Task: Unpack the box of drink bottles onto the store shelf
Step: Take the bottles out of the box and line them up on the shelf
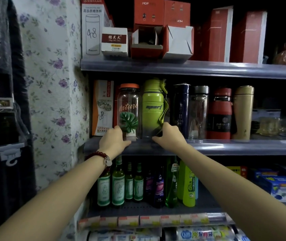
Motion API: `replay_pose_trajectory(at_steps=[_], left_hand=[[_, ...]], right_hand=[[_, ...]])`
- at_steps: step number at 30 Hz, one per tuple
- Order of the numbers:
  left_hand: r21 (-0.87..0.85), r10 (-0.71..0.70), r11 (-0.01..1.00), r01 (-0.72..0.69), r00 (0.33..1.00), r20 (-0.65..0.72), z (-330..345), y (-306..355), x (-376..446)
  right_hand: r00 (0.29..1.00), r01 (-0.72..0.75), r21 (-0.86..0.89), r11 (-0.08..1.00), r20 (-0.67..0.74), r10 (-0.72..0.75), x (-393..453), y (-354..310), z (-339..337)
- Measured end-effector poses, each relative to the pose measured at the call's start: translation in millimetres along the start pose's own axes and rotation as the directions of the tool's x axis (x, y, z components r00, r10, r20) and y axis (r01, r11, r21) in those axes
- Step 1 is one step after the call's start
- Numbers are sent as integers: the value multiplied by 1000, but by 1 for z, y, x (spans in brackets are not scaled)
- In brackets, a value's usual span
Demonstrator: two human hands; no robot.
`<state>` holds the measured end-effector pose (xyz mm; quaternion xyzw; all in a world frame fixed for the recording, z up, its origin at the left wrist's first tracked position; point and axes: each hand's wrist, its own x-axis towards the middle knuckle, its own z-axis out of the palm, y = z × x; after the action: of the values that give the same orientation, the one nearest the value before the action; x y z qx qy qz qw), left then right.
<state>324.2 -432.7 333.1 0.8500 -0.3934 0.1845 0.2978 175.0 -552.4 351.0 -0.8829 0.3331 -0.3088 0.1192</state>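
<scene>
A store shelf (225,145) is stocked with upright bottles. The clear bottle (129,110) is held at its base by the left hand (115,140); the green bottle (153,108) is pinched low by the right hand (169,136). No box is seen, so remaining work cannot be judged.

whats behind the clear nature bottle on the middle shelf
Behind the clear Nature bottle a red box shows through and beside it; how deep it goes, or anything further back, is hidden.

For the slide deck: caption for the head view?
Left hand at clear orange-lidded bottle, right hand at green sport bottle.
</scene>
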Motion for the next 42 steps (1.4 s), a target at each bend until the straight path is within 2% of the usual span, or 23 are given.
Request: replay_pose_trajectory(at_steps=[5, 8, 12, 18, 21, 27, 35, 42], left_hand=[[34, 108, 994, -105, 990, -91, -1, -5, -16], [69, 149, 988, -141, 980, -132, 1, -6, -29], [102, 124, 989, -110, 983, -135, 2, -6, -49], [160, -23, 986, 50, 986, -164, 6, -4, -81], [158, -144, 972, 175, 972, -188, 12, 3, -105], [150, -354, 913, 379, 920, -171, 15, 12, -163], [245, -515, 810, 532, 846, -136, -10, 1, -248], [166, -649, 726, 667, 745, -155, -33, -27, -340]], right_hand=[[993, 116, -114, 987, -14, -119, -18, -3, -3], [983, 180, -117, 977, -25, -184, -26, -2, -2], [962, 270, -58, 961, -25, -272, -32, 4, 3], [898, 439, -3, 899, 8, -439, -49, 23, 19], [860, 501, 53, 864, 87, -503, -57, 35, 27], [790, 544, 164, 823, 232, -568, -75, 46, 46], [680, 564, 306, 767, 355, -641, -122, 31, 81], [586, 557, 422, 715, 410, -699, -177, -3, 113]])
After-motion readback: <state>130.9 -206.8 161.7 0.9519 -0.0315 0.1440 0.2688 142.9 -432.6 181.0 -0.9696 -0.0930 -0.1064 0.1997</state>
